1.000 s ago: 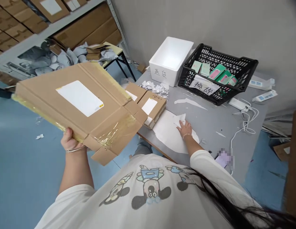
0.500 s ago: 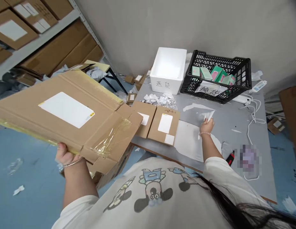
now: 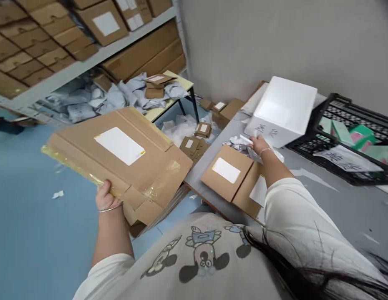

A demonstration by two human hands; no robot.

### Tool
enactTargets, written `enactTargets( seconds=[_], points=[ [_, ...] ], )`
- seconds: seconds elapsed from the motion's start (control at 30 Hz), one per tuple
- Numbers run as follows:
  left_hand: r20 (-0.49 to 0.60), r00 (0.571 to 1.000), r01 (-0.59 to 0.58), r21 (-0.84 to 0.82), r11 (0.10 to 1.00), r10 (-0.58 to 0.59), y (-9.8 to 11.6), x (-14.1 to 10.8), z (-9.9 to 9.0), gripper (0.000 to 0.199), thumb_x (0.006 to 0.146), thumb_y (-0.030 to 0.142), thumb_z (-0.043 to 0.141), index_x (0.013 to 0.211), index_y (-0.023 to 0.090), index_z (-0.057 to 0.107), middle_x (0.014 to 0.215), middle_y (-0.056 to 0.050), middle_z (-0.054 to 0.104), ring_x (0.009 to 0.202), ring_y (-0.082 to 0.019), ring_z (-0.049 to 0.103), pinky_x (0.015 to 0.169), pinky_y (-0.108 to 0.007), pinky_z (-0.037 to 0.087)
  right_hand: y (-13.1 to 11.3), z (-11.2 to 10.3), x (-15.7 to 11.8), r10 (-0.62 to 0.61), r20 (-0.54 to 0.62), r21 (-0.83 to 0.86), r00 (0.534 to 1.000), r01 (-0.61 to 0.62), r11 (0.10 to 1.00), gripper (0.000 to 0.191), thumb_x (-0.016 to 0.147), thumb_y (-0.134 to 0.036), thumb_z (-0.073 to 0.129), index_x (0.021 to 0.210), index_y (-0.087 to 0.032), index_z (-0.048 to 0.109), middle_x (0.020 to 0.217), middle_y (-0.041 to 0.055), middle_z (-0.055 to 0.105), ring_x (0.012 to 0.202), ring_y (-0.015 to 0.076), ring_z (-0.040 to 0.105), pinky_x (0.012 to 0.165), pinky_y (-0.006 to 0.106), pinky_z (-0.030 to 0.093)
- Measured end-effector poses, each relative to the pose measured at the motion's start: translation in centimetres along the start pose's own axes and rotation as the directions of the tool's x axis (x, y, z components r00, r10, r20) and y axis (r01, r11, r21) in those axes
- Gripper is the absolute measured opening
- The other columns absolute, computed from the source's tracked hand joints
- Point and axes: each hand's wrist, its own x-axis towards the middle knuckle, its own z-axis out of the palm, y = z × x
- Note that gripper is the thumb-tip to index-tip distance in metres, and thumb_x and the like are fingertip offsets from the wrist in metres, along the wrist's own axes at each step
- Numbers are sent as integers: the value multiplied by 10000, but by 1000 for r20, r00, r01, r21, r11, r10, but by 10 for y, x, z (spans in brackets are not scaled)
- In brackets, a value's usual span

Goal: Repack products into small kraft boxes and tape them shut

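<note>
My left hand (image 3: 107, 196) grips the near edge of a flattened cardboard box (image 3: 84, 143), thumb on top. The cardboard carries a white label (image 3: 119, 146) and yellowish clear tape along its edges. It is held tilted in the air left of the table. My right hand (image 3: 260, 146) is closed on a scrap of white paper (image 3: 245, 140), over a heap of crumpled scraps (image 3: 233, 143). Just below that hand lie two brown cardboard boxes (image 3: 223, 189) with white labels, the right one partly hidden by my forearm.
A white foam box (image 3: 275, 133) and a black plastic crate (image 3: 325, 164) with green and pink cartons stand at the table's back. Shelves of cartons (image 3: 106, 52) rise at the left. Grey parcels (image 3: 115, 98) and a yellow-topped table (image 3: 154, 113) sit below them.
The view has turned left. My right hand has carried the paper scrap leftward across the table to the crumpled heap. My left hand still holds the flattened cardboard box.
</note>
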Motion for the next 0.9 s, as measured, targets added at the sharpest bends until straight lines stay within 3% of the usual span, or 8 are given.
enactTargets(
  seconds=[0.17, 0.3, 0.4, 0.47, 0.57, 0.67, 0.77, 0.9],
  points=[
    [-95, 992, 83, 23, 996, -80, -7, 17, -28, 507, 475, 362, 876, 896, 171, 666, 757, 19, 697, 722, -174, 680, 840, -376, 583, 6, 35, 11, 53, 88, -1, 995, -54, 999, 673, 808, -444, 687, 1427, -269, 487, 1455, 188, 393, 1301, 377, 419, 1055, 519, 360],
    [77, 985, 135, 209, 969, -154, -25, 42, -10, 553, 470, 435, 893, 901, 167, 674, 799, -26, 716, 771, -220, 701, 802, -381, 589, -1, 30, 2, 91, -13, 76, 996, -90, 993, 768, 813, -443, 674, 1498, -251, 385, 1587, 181, 165, 1409, 400, 299, 1111, 553, 301],
    [320, 912, 111, 414, 903, -258, -44, 74, 25, 651, 471, 469, 890, 995, 140, 683, 874, -69, 732, 845, -248, 700, 811, -384, 577, -5, 14, -17, 74, -118, 152, 990, -56, 987, 776, 830, -426, 647, 1515, -212, 352, 1600, 180, 118, 1422, 388, 295, 1130, 493, 319],
    [410, 863, 35, 535, 844, -296, -60, 98, 57, 640, 548, 491, 848, 1049, 130, 680, 958, -91, 738, 889, -249, 691, 820, -378, 566, -6, 4, -36, 63, -180, 174, 982, -31, 984, 753, 843, -419, 623, 1512, -205, 352, 1600, 175, 128, 1436, 382, 272, 1136, 491, 318],
    [409, 875, -167, 758, 631, -260, -94, 127, 110, 548, 601, 454, 814, 1014, 114, 701, 953, -100, 743, 909, -274, 679, 815, -375, 551, -8, -5, -72, 61, -256, 187, 965, -13, 982, 703, 863, -402, 589, 1499, -201, 368, 1593, 169, 172, 1449, 369, 249, 1140, 510, 312],
    [465, 842, -342, 852, 395, -273, -132, 142, 157, 406, 669, 372, 788, 981, 118, 735, 935, -113, 745, 914, -299, 680, 854, -392, 522, -8, -4, -112, 82, -300, 197, 951, -22, 980, 645, 876, -374, 562, 1476, -199, 401, 1583, 164, 213, 1442, 361, 271, 1141, 526, 310],
    [503, 827, -426, 852, 303, -250, -166, 149, 191, 464, 742, 318, 752, 1166, 140, 689, 1050, -131, 731, 999, -299, 669, 914, -392, 487, -5, 4, -151, 123, -299, 216, 946, -58, 975, 591, 879, -348, 547, 1441, -195, 447, 1560, 168, 263, 1419, 351, 324, 1128, 518, 340],
    [511, 827, -454, 853, 258, -233, -192, 170, 219, 551, 798, 342, 715, 1303, 163, 587, 1131, -152, 696, 1078, -302, 641, 944, -405, 463, 9, 14, -200, 209, -260, 222, 943, -152, 963, 530, 896, -357, 520, 1405, -215, 488, 1546, 159, 290, 1405, 337, 358, 1116, 498, 369]
  ],
)
